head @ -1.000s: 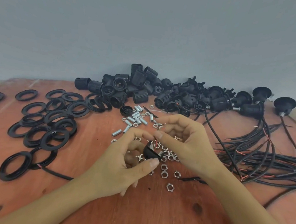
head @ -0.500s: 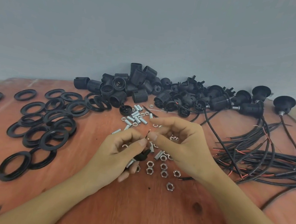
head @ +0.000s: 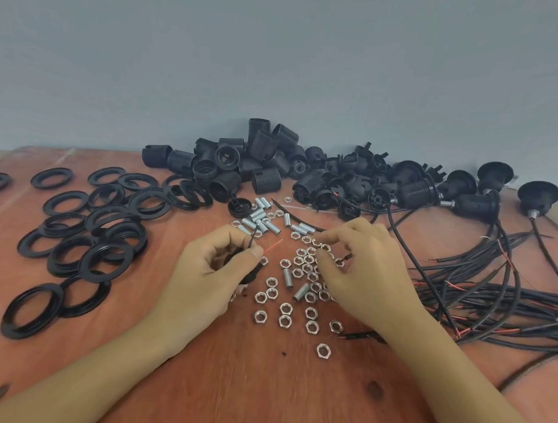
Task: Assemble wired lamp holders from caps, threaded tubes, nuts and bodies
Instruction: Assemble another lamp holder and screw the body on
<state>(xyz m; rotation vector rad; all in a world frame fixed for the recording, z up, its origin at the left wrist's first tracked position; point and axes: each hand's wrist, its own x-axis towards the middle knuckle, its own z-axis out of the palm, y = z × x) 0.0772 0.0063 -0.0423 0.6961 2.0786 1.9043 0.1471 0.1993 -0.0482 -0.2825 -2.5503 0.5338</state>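
Observation:
My left hand (head: 212,273) is closed around a small black cap (head: 250,273). Thin red and black wire ends (head: 272,245) stick up out of the cap past my thumb. My right hand (head: 364,272) hovers palm down over the scattered silver nuts (head: 297,282), fingertips curled down among them. Whether they pinch a nut is hidden. Short threaded tubes (head: 262,221) lie just beyond both hands. A heap of black lamp holder bodies (head: 258,167) is piled against the wall.
Several black rings (head: 97,226) spread over the left of the wooden table (head: 251,398). A tangle of black cables (head: 502,297) fills the right side. Wired holders (head: 478,204) lie at the back right, beside a cap (head: 537,197) with its cable.
My right hand let go of the wire ends and dropped right onto the nuts. My left hand lowered slightly, still holding the cap with the wire ends through it.

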